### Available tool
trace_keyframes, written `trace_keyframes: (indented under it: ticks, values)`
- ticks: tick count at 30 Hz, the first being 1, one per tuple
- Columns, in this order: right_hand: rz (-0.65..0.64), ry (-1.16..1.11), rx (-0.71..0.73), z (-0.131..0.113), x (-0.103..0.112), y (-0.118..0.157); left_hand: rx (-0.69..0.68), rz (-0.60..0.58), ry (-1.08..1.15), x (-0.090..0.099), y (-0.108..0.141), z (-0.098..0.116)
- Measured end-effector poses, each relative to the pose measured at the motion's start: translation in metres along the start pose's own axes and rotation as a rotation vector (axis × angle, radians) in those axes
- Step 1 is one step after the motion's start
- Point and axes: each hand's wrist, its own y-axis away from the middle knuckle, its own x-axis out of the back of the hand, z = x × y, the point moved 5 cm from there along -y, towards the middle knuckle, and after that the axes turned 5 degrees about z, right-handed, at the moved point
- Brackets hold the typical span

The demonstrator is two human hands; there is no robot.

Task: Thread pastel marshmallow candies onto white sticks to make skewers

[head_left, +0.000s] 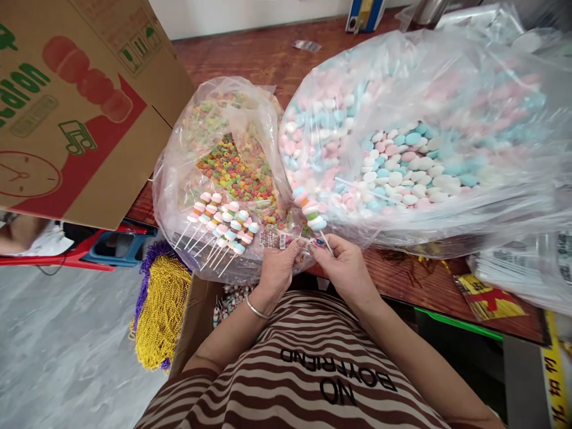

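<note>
Right hand (344,268) grip pinched on candy skewer (313,214) stick; left hand (277,268) fingertips pinch it too.

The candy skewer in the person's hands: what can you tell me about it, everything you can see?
The candy skewer is a thin white stick threaded with a short stack of puffy discs in pink, white, green and pale blue near its upper end. It tilts, top leaning left, over the table's front edge. The right hand pinches the bare lower stick; the left hand meets it just beside. Behind it lies the big clear bag of pastel candies; finished skewers rest to its left.
</note>
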Motion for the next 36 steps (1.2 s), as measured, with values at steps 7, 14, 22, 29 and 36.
trace_keyframes:
  ticks: [7,14,22,29,36]
  values:
    - [0.020,-0.002,0.041,0.007,0.009,-0.001,-0.014,0.097,0.082,0.011,-0.009,0.003]
    - [0.013,0.032,0.081,0.002,0.007,-0.004,0.165,-0.045,0.072,0.002,-0.007,-0.008]
    - [0.019,0.170,0.206,-0.016,0.029,0.014,0.344,0.054,0.359,0.003,-0.015,-0.001]
    - [-0.074,0.437,0.437,-0.029,0.052,0.046,0.333,0.045,0.415,0.004,-0.022,0.006]
    - [0.070,0.236,0.209,-0.016,0.059,0.044,0.183,-0.063,0.304,0.002,-0.021,0.007]
